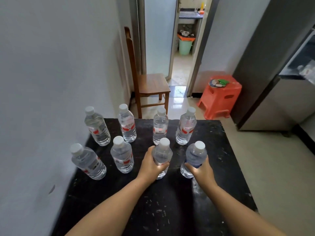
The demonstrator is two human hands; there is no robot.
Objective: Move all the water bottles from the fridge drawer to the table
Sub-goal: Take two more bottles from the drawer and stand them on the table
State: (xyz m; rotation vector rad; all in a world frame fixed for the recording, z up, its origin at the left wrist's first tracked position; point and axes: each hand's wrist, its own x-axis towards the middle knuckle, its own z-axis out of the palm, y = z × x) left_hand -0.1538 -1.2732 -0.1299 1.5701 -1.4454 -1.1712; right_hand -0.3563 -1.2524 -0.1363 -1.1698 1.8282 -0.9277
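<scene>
Eight clear plastic water bottles with white caps stand on the black, scuffed table (213,150), in two rows of four. Most carry a white and red label band, but the print on them is too small and blurred to read, so no brand can be made out. The far row runs from the far-left bottle (97,128) past the second far bottle (127,124) and the third far bottle (159,127) to the far-right bottle (186,128). In the near row, the near-left bottle (87,161) stands by the wall edge of the table with the second near bottle (122,155) just beside it. The left hand (151,165) is wrapped around the middle of the third near bottle (162,154), fingers curled round its front and thumb up its left side. The right hand (200,169) is closed the same way around the lower body of the near-right bottle (195,155), whose band looks bluish under the fingers. Both held bottles are upright with their bases at the tabletop; whether they rest on it I cannot tell. The grey fridge (265,86) stands well apart at the right, its door side open.
</scene>
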